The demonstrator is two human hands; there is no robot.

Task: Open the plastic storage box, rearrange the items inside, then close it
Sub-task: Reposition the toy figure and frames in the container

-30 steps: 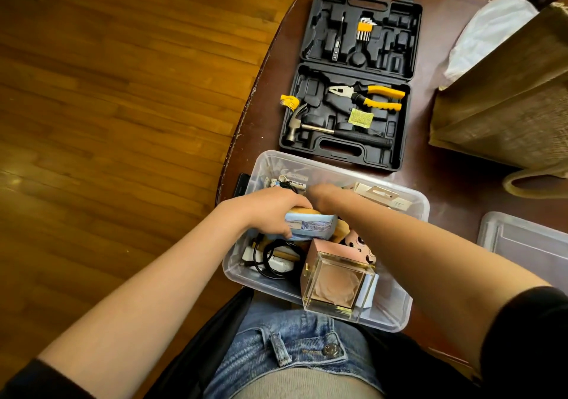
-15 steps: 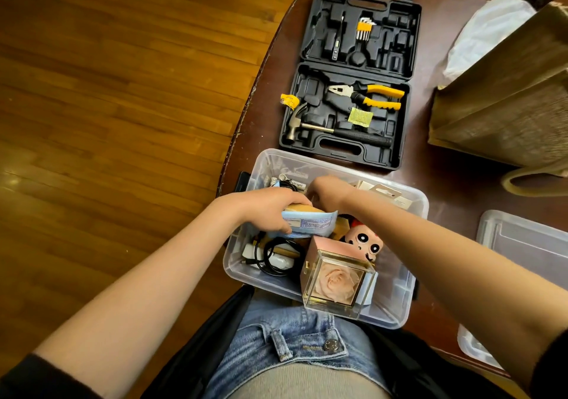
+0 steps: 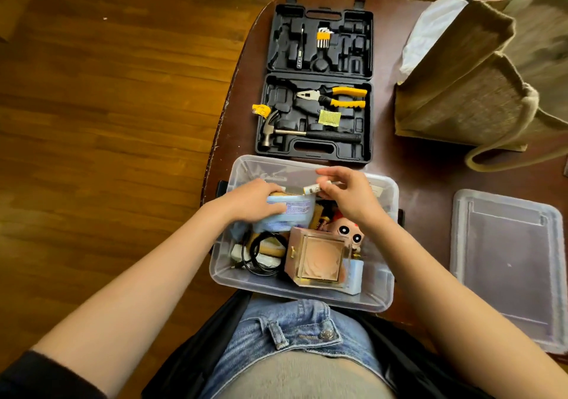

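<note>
We are gripping a blue packet (image 3: 287,214) with our left hand (image 3: 255,200) and pinching a small white tube (image 3: 312,189) in our right hand (image 3: 349,197) inside the storage box (image 3: 302,295) (its lid (image 3: 507,263) lying alongside on the table (image 3: 427,180)).

The open clear storage box (image 3: 307,291) sits at the near edge of the dark surface (image 3: 424,177), and over it the left hand (image 3: 256,200) grips a blue packet (image 3: 289,214) while the right hand (image 3: 350,195) pinches a small white tube (image 3: 312,189) above the box's far half. Inside the box, a coiled black cable (image 3: 261,254) lies in the near-left part, a glass cube with a pink rose (image 3: 319,260) beside it and a doll head with big eyes (image 3: 349,232) just behind the cube. The box's lid (image 3: 507,263) lies to the right of the box, an open black tool case (image 3: 316,85) with a hammer (image 3: 276,132) and yellow-handled pliers (image 3: 335,97) just beyond it, and a woven bag (image 3: 479,69) beyond and to the right.
</note>
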